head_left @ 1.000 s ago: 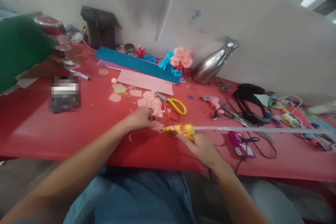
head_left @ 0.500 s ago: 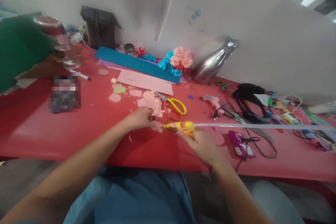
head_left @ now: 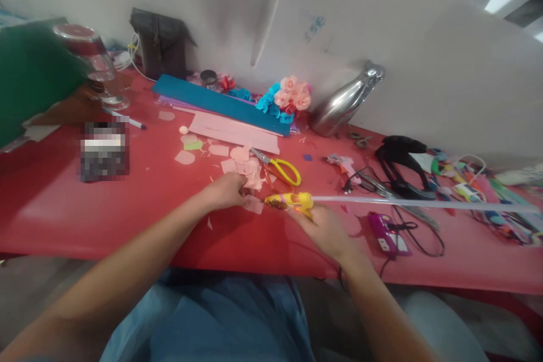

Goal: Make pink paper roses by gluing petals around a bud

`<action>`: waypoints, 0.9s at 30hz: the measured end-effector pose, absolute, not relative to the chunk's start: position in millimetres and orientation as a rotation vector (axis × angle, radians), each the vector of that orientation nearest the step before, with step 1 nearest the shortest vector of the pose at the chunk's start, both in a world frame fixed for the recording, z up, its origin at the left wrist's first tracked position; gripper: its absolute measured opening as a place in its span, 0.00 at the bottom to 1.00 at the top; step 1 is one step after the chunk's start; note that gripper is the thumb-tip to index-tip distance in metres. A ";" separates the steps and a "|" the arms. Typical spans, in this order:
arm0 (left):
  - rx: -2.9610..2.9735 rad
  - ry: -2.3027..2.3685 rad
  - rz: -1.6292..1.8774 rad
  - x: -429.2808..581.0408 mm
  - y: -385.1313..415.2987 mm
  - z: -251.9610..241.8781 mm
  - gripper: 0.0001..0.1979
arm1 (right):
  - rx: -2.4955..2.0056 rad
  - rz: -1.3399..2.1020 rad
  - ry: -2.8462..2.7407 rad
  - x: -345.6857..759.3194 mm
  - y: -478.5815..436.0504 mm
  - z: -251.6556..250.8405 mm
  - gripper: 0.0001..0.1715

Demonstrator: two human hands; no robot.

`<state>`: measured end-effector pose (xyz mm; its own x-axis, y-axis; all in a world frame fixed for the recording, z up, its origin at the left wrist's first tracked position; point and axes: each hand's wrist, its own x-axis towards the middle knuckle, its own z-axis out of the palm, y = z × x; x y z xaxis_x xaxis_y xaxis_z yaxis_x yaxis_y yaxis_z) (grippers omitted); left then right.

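My right hand (head_left: 323,230) is wrapped round a yellow hot glue gun (head_left: 291,200), whose long clear glue stick (head_left: 403,202) runs out of its back to the right. The gun's nozzle points left, at the edge of a pink paper piece (head_left: 253,205). That piece is pinched between the fingers of my left hand (head_left: 227,190). Just beyond lie more cut pink paper pieces (head_left: 240,154) in a loose heap. Scissors with yellow handles (head_left: 286,172) rest open beside them. Whether glue is on the paper is too small to tell.
Paper roses (head_left: 292,93) and a teal sheet stack (head_left: 220,103) lie along the wall, near a steel flask (head_left: 348,99). To the right are a purple power strip (head_left: 387,233), cords, and a black headband-like object (head_left: 403,164). A person's green sleeve (head_left: 38,76) is at left.
Almost nothing differs. Both hands, the glue gun and the pink paper piece keep nearly the same place; the glue stick's far end sits very slightly lower.
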<state>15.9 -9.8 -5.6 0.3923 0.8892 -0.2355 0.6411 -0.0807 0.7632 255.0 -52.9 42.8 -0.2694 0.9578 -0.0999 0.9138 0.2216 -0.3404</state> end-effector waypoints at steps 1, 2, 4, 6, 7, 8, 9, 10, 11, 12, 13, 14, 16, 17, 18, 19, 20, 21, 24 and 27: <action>1.810 1.336 0.368 16.0 -9.8 -6.0 0.08 | -1.819 0.496 -2.354 255.1 -52.9 42.4 0.26; 1.811 1.337 0.370 16.0 -9.7 -6.4 0.08 | -1.824 0.489 -2.359 255.2 -52.9 42.0 0.27; 1.803 1.327 0.373 15.9 -9.8 -6.7 0.09 | -1.835 0.481 -2.363 255.1 -52.9 41.5 0.28; 1.804 1.328 0.365 15.6 -10.1 -6.5 0.11 | -1.837 0.485 -2.360 254.6 -53.1 41.7 0.28; 1.811 1.327 0.358 15.3 -10.2 -6.3 0.12 | -1.833 0.488 -2.356 254.3 -53.3 42.0 0.28; 1.818 1.324 0.358 15.1 -10.3 -6.0 0.12 | -1.824 0.489 -2.352 253.8 -53.6 42.6 0.27; 1.822 1.319 0.361 14.9 -10.4 -5.8 0.13 | -1.813 0.490 -2.351 253.4 -54.1 43.4 0.26; 1.821 1.318 0.364 14.8 -10.6 -5.5 0.13 | -1.799 0.492 -2.354 252.9 -54.7 44.3 0.25; 1.815 1.319 0.368 14.7 -10.6 -5.2 0.14 | -1.789 0.490 -2.360 252.4 -55.4 45.3 0.25; 1.804 1.325 0.368 14.7 -10.7 -4.9 0.15 | -1.784 0.486 -2.369 251.9 -56.3 46.3 0.24; 1.789 1.336 0.365 14.8 -10.7 -4.4 0.15 | -1.782 0.483 -2.380 251.6 -57.1 47.3 0.24; 1.773 1.347 0.362 14.8 -10.7 -4.0 0.17 | -1.784 0.479 -2.391 251.3 -58.0 48.2 0.24; 1.742 1.347 0.356 14.8 -10.7 -2.9 0.19 | -1.788 0.473 -2.410 251.1 -59.8 49.5 0.25; 1.730 1.337 0.352 14.8 -10.6 -2.5 0.20 | -1.791 0.473 -2.419 251.2 -60.5 49.8 0.25; 1.721 1.325 0.349 14.7 -10.6 -2.2 0.20 | -1.794 0.474 -2.428 251.3 -61.2 50.0 0.25; 1.718 1.312 0.349 14.6 -10.5 -2.0 0.21 | -1.798 0.475 -2.437 251.6 -61.9 50.0 0.25; 1.720 1.302 0.351 14.5 -10.5 -2.1 0.21 | -1.801 0.475 -2.447 251.8 -62.5 50.1 0.25; 1.726 1.297 0.355 14.4 -10.5 -2.3 0.20 | -1.800 0.475 -2.459 252.0 -63.0 50.1 0.26; 1.755 1.297 0.369 14.5 -10.9 -3.2 0.15 | -1.777 0.482 -2.486 252.2 -64.3 50.8 0.26; 1.756 1.295 0.378 15.0 -11.7 -2.8 0.10 | -1.748 0.509 -2.488 251.6 -65.4 52.1 0.26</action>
<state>15.0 -11.7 -2.8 0.4058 0.8787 -0.2512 0.6057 -0.0528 0.7939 251.6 -65.4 52.1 -0.3558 0.9241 -0.1395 0.9047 0.3031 -0.2994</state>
